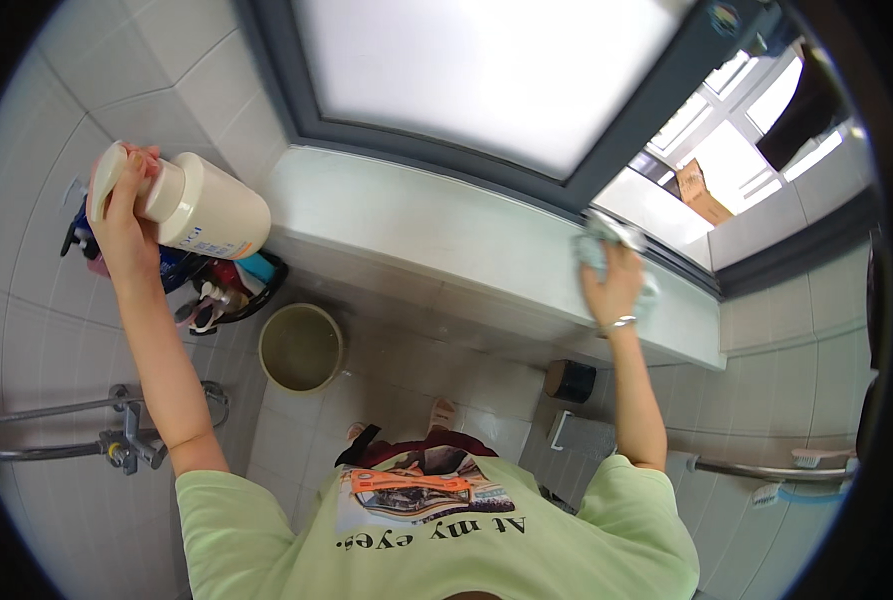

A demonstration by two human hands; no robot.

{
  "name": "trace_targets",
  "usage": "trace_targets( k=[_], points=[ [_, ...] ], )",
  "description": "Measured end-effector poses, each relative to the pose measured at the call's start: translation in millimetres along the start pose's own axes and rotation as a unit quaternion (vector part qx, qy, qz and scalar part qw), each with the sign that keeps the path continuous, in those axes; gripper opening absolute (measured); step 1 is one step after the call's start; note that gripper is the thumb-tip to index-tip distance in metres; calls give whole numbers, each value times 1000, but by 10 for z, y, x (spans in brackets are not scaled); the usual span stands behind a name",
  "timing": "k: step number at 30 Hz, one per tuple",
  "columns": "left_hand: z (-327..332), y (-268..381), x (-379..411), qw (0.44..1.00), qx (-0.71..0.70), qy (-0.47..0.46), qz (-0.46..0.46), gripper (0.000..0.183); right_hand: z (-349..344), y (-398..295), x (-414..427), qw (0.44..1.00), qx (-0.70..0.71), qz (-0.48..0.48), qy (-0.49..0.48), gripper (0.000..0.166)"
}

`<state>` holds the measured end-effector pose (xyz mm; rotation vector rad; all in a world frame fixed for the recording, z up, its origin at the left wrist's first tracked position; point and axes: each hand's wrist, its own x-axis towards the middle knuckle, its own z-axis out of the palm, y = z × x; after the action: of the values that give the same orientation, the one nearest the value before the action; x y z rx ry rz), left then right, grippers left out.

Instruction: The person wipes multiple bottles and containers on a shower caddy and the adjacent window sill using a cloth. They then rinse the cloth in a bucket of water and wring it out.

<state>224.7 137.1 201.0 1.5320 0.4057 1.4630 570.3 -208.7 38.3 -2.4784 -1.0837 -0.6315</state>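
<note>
My left hand (125,187) grips a large cream pump bottle (218,206) by its neck and pump head. The bottle is tilted on its side in the air, left of the window ledge (416,217), and bears writing. Under my right hand (615,281) is a pale green cloth (590,251), pressed on the right part of the white ledge beside the dark window frame (566,191). The cloth is slightly blurred and partly covered by my fingers.
Below the bottle, a black corner rack (278,281) holds several toiletry bottles. A round bucket (302,349) stands on the tiled floor. Shower pipes and a mixer tap (131,442) line the left wall. On the right, brushes (821,456) hang by a metal rail (761,471). A dark box-shaped holder (570,380) sits under the ledge.
</note>
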Motion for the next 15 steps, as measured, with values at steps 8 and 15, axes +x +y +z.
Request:
trace_targets(
  k=[8,15],
  points=[
    [-399,279,-261,999,30,34,24,12,824,-2230,635,972,146,-182,-12,43],
    [-736,514,-417,998,22,52,12,15,1428,-3484,1217,957,204,-201,-32,32]
  ],
)
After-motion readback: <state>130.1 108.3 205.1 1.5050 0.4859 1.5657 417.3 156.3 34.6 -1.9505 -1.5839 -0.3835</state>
